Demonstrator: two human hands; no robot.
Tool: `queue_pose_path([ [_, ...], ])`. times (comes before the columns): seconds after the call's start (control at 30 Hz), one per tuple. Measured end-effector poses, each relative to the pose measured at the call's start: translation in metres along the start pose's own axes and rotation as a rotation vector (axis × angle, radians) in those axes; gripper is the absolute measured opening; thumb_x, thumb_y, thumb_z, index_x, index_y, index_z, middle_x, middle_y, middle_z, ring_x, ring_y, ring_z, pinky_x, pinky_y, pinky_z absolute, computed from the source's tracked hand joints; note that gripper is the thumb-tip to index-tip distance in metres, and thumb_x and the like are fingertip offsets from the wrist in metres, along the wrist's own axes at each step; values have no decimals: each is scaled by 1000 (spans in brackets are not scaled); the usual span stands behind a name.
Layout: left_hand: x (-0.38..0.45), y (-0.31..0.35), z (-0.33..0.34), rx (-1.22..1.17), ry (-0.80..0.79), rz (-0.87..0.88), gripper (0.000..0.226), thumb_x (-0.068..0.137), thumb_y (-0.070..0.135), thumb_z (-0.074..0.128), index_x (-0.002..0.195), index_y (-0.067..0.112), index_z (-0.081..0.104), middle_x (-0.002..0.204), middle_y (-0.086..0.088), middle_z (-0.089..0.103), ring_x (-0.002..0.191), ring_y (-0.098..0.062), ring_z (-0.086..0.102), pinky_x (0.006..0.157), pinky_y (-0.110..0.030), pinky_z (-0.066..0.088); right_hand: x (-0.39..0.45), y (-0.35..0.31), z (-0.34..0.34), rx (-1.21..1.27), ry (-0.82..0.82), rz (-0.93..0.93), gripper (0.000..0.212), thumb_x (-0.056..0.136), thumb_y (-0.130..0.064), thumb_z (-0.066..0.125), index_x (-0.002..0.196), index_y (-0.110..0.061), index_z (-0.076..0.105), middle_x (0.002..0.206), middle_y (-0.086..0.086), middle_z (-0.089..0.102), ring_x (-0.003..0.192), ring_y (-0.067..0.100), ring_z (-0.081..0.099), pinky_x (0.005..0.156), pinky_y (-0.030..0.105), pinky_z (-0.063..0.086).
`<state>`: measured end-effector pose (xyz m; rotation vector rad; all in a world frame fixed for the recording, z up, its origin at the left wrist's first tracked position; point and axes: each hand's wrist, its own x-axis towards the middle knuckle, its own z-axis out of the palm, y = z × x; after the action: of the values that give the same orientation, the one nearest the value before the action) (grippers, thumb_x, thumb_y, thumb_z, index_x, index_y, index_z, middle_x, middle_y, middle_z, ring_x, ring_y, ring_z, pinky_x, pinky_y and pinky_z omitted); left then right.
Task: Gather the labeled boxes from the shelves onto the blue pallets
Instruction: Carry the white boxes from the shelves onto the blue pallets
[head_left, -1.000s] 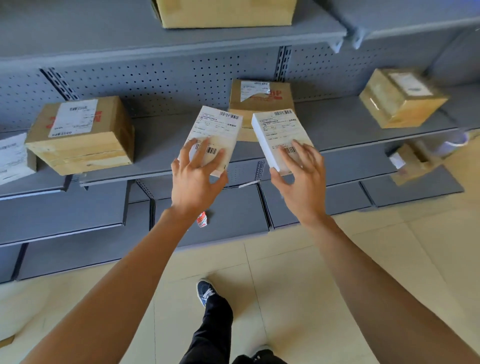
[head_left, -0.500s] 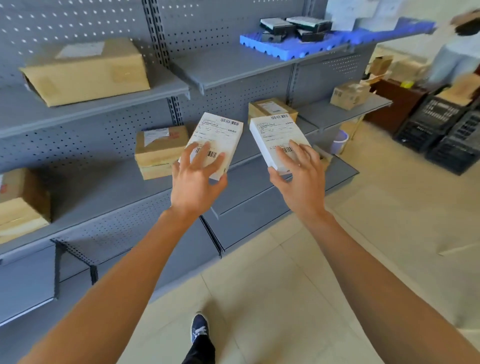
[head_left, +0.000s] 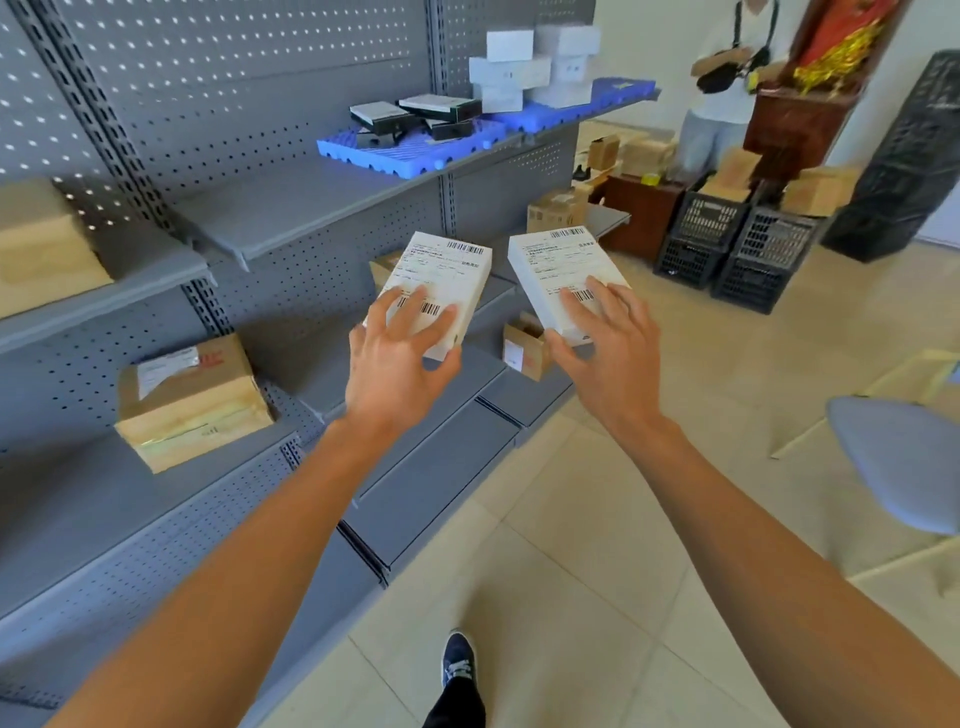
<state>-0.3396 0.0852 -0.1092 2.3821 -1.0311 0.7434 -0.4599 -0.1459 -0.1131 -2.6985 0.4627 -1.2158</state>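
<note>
Fingers (head_left: 415, 317) of both hands splay loosely over one white labeled box (head_left: 441, 280) each; shallow grip risks a drop before the blue pallets (head_left: 395, 153).

This is a small stockroom or parcel depot: grey perforated metal shelving (head_left: 270, 218) carries taped cardboard parcels (head_left: 192, 400) with shipping labels, blue pallets (head_left: 410, 148) lie on its upper shelf, and black plastic crates (head_left: 737, 244) stand on the tiled floor to its right.

Two hands (head_left: 397, 371) (head_left: 610, 358) hold two white labeled boxes (head_left: 447, 283) (head_left: 563, 275). At twelve o'clock lie two blue pallets (head_left: 400, 150) (head_left: 623, 88). At two o'clock stand three black crates (head_left: 706, 221) (head_left: 774, 241) (head_left: 750, 283).
</note>
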Motion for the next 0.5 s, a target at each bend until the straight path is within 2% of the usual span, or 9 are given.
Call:
queue_pose_path([
  [0.27, 82, -7, 81, -66, -30, 53, 43, 89, 39, 70, 131, 28, 65, 148, -7, 50, 140, -35, 36, 94, -61, 44, 57, 51, 43, -63, -32, 75, 55, 93, -55, 46, 135, -23, 62, 148, 8, 51, 137, 31, 39, 107, 50, 36],
  [0.37, 123, -18, 113, -88, -37, 74, 43, 91, 42, 65, 132, 28, 64, 149, -7, 49, 141, -34, 35, 97, -63, 45, 93, 69, 67, -100, -37, 82, 59, 93, -59, 40, 135, -24, 62, 148, 8, 51, 137, 31, 39, 108, 49, 36],
  [0.5, 179, -26, 150, -104, -65, 83, 46, 93, 49, 53, 134, 30, 61, 152, -5, 45, 143, -32, 31, 101, -62, 42, 136, 99, 93, -126, -27, 115, 55, 93, -56, 45, 134, -25, 62, 148, 8, 51, 137, 32, 39, 107, 51, 37],
])
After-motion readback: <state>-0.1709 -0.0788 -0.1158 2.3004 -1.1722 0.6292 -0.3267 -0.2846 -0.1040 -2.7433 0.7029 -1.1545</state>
